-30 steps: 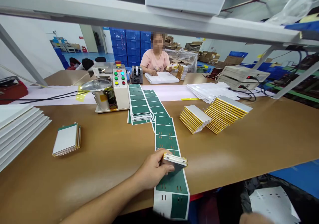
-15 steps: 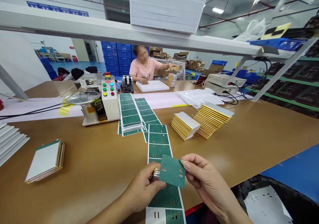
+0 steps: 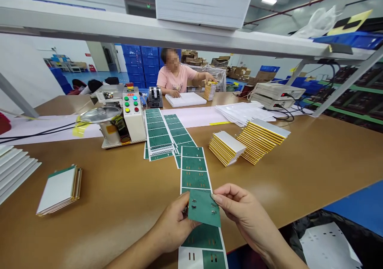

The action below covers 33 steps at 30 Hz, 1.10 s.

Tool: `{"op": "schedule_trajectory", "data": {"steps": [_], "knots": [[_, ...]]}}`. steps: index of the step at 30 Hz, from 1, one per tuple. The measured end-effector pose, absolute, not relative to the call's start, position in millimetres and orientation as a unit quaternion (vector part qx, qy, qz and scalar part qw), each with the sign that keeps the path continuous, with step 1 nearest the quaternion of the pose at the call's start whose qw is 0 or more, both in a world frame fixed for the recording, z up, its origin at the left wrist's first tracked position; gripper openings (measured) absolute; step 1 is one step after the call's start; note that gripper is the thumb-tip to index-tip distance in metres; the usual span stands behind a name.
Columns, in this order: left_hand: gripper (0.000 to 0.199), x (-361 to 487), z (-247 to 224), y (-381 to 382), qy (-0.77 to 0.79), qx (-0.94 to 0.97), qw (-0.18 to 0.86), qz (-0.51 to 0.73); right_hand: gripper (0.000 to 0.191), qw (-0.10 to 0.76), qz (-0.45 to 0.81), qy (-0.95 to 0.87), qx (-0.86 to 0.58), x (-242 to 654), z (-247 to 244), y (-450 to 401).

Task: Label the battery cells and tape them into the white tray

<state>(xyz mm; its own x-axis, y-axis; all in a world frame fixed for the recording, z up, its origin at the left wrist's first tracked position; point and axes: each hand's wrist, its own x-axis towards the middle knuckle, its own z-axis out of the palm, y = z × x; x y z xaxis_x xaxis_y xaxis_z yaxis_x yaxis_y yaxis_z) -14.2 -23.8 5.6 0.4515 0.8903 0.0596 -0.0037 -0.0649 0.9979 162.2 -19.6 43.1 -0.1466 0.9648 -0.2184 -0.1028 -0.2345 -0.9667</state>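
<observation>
My left hand is closed around a small stack of flat battery cells, mostly hidden behind a green slotted sticker. Between thumb and fingers, my right hand pinches the sticker's right edge. Small metal tabs show through the slots on both sides of the sticker. Directly beneath lies a long white-backed sheet of green stickers; one white cell near its front end is bare of green. Further back are a pile of similar sheets and a second group beside it.
Yellow-edged battery cells stand in a small stack and a larger stack at right. White-faced packs lie left, near a machine with buttons. A black-lined bin is at lower right. A co-worker sits opposite.
The green sticker has come down over the cells in my left hand, and metal tabs now show through its slots. My right hand keeps its pinch. The view has shifted slightly.
</observation>
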Motion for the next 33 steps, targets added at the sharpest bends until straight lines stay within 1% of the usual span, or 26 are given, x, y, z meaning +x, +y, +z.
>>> {"op": "schedule_trajectory", "data": {"steps": [2, 5, 6, 7, 8, 10, 12, 14, 16, 17, 18, 20, 22, 25, 27, 30, 32, 33], "knots": [[0.03, -14.6, 8.4, -26.0, 0.357, 0.59, 0.619, 0.376, 0.023, 0.431, 0.59, -0.47, -0.495, 163.4, 41.4, -18.5], [0.056, -16.7, 13.6, -29.1, 0.328, 0.542, 0.679, 0.372, 0.025, 0.429, 0.554, -0.501, -0.507, 164.0, 39.7, -16.9], [0.063, -17.3, 15.6, -29.5, 0.314, 0.535, 0.688, 0.376, 0.026, 0.428, 0.546, -0.505, -0.513, 163.9, 39.3, -16.8], [0.065, -17.4, 17.5, -29.6, 0.306, 0.533, 0.69, 0.383, 0.026, 0.428, 0.54, -0.505, -0.519, 163.7, 39.0, -16.9], [0.063, -17.2, 19.1, -29.3, 0.306, 0.53, 0.688, 0.389, 0.027, 0.428, 0.537, -0.505, -0.522, 163.3, 38.7, -17.2], [0.052, -15.1, 20.4, -28.4, 0.328, 0.527, 0.681, 0.389, 0.026, 0.432, 0.541, -0.502, -0.519, 162.2, 38.1, -18.0], [0.044, -12.1, 17.8, -27.8, 0.358, 0.516, 0.672, 0.392, 0.024, 0.444, 0.564, -0.481, -0.504, 160.9, 37.5, -18.6], [0.053, -9.5, 11.6, -28.0, 0.373, 0.505, 0.666, 0.404, 0.024, 0.456, 0.605, -0.438, -0.484, 159.6, 37.3, -18.3], [0.063, -8.8, 3.8, -28.9, 0.378, 0.512, 0.65, 0.416, 0.029, 0.453, 0.652, -0.391, -0.466, 158.3, 37.7, -17.0], [0.065, -9.3, 0.1, -29.4, 0.38, 0.526, 0.636, 0.418, 0.032, 0.446, 0.67, -0.375, -0.46, 157.5, 38.1, -16.0], [0.062, -10.3, -3.3, -29.8, 0.382, 0.545, 0.618, 0.418, 0.035, 0.438, 0.685, -0.363, -0.456, 156.7, 38.4, -14.8], [0.048, -13.2, -8.4, -30.0, 0.39, 0.585, 0.581, 0.41, 0.039, 0.42, 0.707, -0.349, -0.449, 155.1, 38.3, -11.5], [0.035, -16.2, -11.4, -29.4, 0.403, 0.601, 0.564, 0.398, 0.039, 0.389, 0.721, -0.354, -0.451, 154.5, 36.1, -7.6], [0.033, -18.7, -12.1, -27.2, 0.417, 0.583, 0.58, 0.388, 0.024, 0.359, 0.693, -0.395, -0.485, 159.7, 28.3, -3.6], [0.033, -18.2, -10.9, -25.1, 0.419, 0.567, 0.598, 0.381, 0.016, 0.375, 0.657, -0.411, -0.509, 167.9, 22.0, -5.3], [0.032, -14.3, -9.2, -20.6, 0.42, 0.554, 0.61, 0.381, 0.022, 0.429, 0.588, -0.453, -0.515, 180.6, 12.6, -16.1], [0.032, -10.8, -9.5, -16.5, 0.425, 0.557, 0.607, 0.375, 0.025, 0.434, 0.52, -0.517, -0.524, 184.2, 3.9, -26.2], [0.032, -9.7, -9.9, -14.2, 0.432, 0.562, 0.602, 0.368, 0.025, 0.422, 0.473, -0.562, -0.532, 184.2, -2.2, -30.9]]}}
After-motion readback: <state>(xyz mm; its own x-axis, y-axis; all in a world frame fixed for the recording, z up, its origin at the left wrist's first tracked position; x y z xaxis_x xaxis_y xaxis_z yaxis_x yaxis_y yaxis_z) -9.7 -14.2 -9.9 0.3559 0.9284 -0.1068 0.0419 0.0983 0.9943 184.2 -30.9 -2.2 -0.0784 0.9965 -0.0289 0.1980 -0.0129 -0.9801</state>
